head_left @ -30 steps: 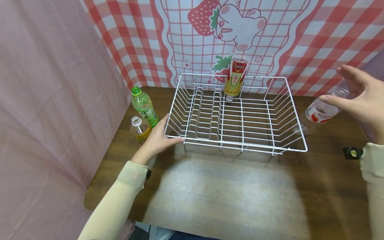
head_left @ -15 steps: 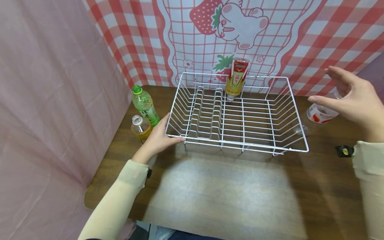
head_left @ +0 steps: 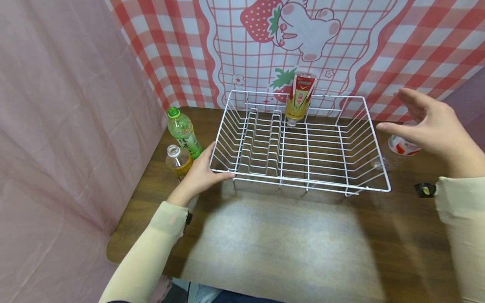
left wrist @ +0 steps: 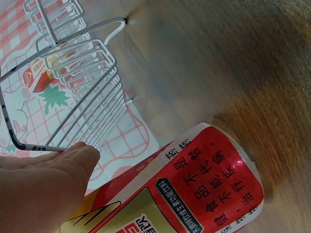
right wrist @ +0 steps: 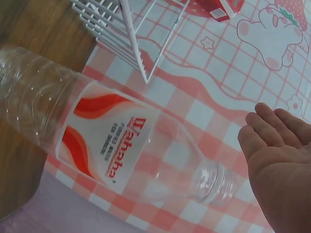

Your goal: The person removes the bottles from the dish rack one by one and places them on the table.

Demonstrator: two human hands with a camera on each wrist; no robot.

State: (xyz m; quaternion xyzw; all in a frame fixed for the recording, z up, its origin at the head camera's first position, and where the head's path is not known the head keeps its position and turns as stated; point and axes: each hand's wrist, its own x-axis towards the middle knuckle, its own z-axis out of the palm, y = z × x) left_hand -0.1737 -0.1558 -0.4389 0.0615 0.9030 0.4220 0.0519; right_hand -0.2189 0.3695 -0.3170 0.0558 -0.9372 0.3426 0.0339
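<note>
My left hand point(head_left: 198, 174) holds the front left corner of a white wire dish rack point(head_left: 307, 183), thumb along the front rim and fingers along the left side. Upside down against the rack's back wall leans a red-and-gold plastic bottle point(head_left: 300, 97). My right hand point(head_left: 432, 124) is raised with thumb and fingers spread, right of the rack and holding nothing. Partly behind it in the head view stands a clear Wahaha water bottle point(right wrist: 109, 136). Close to my left hand is another bottle point(left wrist: 194, 189), red and gold with an uncapped neck, and behind it a green capped bottle point(head_left: 183, 132).
The wooden table point(head_left: 280, 244) extends in front of the rack, with its left edge by a pink curtain point(head_left: 68, 139). A red-checked cloth with strawberry prints point(head_left: 182, 54) hangs close behind the rack. A purple surface point(head_left: 470, 101) lies at the far right.
My right hand has moved left toward the rack, passing in front of the clear bottle. My left hand stays on the rack's corner, and the rack and bottles have kept their places.
</note>
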